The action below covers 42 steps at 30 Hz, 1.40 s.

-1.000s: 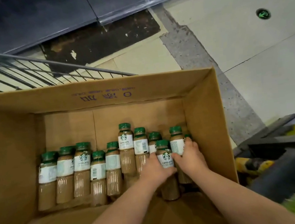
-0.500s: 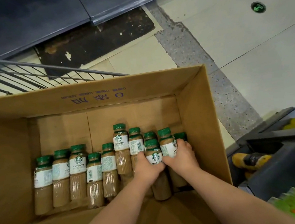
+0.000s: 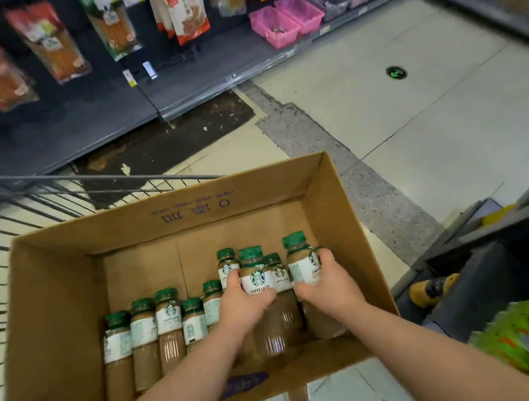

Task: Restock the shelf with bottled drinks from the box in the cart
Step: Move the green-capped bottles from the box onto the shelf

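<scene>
**Count log: box, cart, shelf**

Green-capped bottles [image 3: 169, 313]: 9 plainly visible, 5 in the left row and 4 in the right cluster. Whether more stand behind the grips cannot be told.
Cardboard box [image 3: 61, 306]: 1.
Wire cart [image 3: 26, 201]: 1.
Grips: 2, left grip [image 3: 245, 304] and right grip [image 3: 329, 288], 1 bottle in each.
Pink bins [image 3: 273, 26] on shelf: 2.

Pale tiled floor [image 3: 414, 137] fills the right, a round green marker [image 3: 396, 72] upper right; dark shelving [image 3: 51, 135] with pink bins [image 3: 273, 28] crosses the top.
</scene>
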Motion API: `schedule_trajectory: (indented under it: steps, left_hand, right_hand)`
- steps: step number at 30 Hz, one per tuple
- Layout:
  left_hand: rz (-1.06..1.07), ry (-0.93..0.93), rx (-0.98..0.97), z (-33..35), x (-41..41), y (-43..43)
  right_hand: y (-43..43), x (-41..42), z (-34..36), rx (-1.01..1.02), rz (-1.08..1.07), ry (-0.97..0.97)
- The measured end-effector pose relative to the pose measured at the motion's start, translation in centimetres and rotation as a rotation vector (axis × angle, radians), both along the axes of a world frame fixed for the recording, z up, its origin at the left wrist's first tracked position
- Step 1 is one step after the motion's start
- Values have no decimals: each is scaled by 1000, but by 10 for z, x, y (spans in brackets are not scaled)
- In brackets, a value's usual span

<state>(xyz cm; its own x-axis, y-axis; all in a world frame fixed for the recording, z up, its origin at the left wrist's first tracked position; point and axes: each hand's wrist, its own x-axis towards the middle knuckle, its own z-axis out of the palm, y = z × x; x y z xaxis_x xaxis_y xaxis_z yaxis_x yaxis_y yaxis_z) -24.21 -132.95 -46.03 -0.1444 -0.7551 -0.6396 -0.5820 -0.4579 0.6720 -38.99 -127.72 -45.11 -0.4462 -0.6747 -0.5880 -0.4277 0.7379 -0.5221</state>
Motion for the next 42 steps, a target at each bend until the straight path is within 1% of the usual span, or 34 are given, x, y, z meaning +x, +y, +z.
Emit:
schedule_trajectory:
  steps: [7,11,16,20,26,30,37,42]
  left_hand:
    - [-152,127,-175,70,40,17]
    - [-259,189,-281,105,53,29]
    - [-398,312,-327,135,41,67]
    - [-563,376,-306,151,18,119]
    - [-831,477,-295,179,-17,226]
    - [-980,544,-311,193,-42,313]
    - [-1214,649,-232,208,-85,521]
    - [-1335,753,-183,233,-98,664]
  right_hand:
    - [41,47,73,-209,-140,116]
    - [73,75,110,-290,-245,188]
    - [133,91,143,-348,-440,228]
    - [201,94,164,-385,-608,281]
    - [317,91,191,-453,-848,350]
    - [404,87,202,-466,-1000,405]
    - [611,88,229,-424,-1243,520]
    - [751,89,252,-345,-1352,596]
